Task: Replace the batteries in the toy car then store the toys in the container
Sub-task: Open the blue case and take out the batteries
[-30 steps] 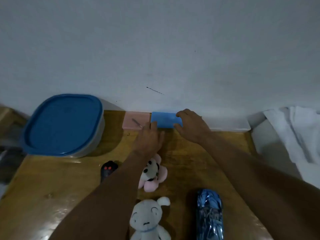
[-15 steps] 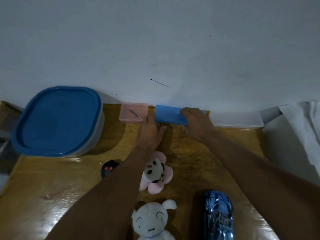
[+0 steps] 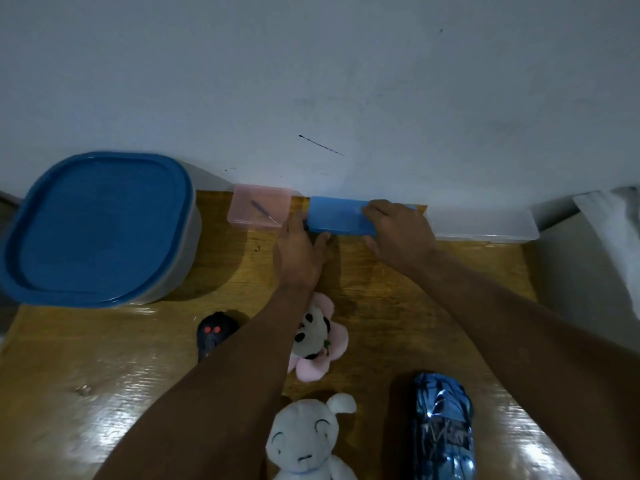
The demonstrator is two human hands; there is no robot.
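Remotely, I logged both hands at the case by the wall.
Right hand (image 3: pixel 398 237) gripped the case (image 3: pixel 336 220), fingers curled over its top, thumb at its front edge; left hand (image 3: pixel 298 251) lay with fingers fairly straight against the case's left end, clasping nothing. Car (image 3: pixel 443 431) sat near the table (image 3: pixel 104 375) front edge, right of the plush (image 3: pixel 304 441); container (image 3: pixel 100 226), lid on, stood far left, well apart.
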